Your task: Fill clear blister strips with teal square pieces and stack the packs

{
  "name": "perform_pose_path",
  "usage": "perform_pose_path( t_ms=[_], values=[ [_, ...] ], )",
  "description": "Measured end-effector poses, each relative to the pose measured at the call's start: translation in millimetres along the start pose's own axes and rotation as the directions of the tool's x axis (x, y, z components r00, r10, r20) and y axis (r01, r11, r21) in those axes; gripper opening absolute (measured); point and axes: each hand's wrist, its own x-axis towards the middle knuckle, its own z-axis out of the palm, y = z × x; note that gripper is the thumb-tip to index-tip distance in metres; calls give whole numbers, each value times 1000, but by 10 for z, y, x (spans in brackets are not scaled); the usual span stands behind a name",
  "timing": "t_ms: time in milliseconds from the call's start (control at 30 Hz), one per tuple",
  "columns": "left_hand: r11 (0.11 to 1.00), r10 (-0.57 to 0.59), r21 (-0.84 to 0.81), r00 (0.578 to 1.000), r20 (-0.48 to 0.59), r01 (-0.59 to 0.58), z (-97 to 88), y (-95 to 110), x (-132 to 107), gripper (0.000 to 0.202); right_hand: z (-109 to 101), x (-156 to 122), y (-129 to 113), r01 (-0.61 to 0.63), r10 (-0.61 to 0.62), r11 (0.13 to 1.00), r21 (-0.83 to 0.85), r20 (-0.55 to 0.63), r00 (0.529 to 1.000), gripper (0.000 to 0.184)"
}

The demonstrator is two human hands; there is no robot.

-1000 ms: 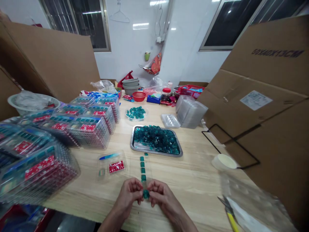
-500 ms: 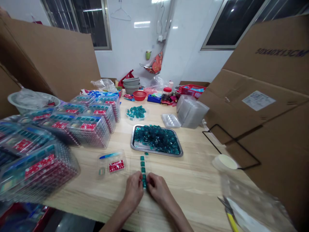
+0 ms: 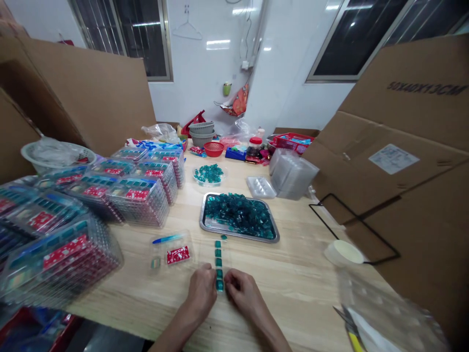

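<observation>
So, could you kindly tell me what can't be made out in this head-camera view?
Head view:
The lowest teal cube: sides hidden by the left hand and right hand.
The clear tray stack: cut off by the left edge.
The carton label: print too small to read.
The yellow-handled scissors: cut off by the bottom edge.

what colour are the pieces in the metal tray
Translucent teal blue-green: the pieces in the steel tray show best in the head view.
</observation>
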Motion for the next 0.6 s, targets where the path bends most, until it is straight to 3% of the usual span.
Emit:
perform_pose_path(
  t_ms=[133,233,333,400,433,500,600],
  values=[
    [999,7,-53,997,-80,-11,4,-8,-12,27,-27,9,-19,22,-20,998,56,-36,999,13],
    [946,-60,-324,988,-144,10,-31,28,-4,16,-71,13,-131,113,-110,989,96,-34,993,14],
    [709,-181,-691,983,18,143,-70,90,13,13,-80,7,-245,254,-254,963,88,-14,967,16],
    [536,-202,-816,971,125,217,-86,110,12,23,-83,27,-285,303,-301,952,47,-37,953,19],
    [495,-211,-839,968,138,227,-91,108,4,27,-94,57,-294,310,-308,951,25,-48,950,21],
    [539,-236,-820,969,71,191,-91,79,-33,28,-143,174,-303,312,-313,950,-28,-65,948,22],
    [800,-163,-598,978,-132,52,-56,0,-139,19,-263,489,-303,291,-325,919,-266,-92,941,24]
  ],
)
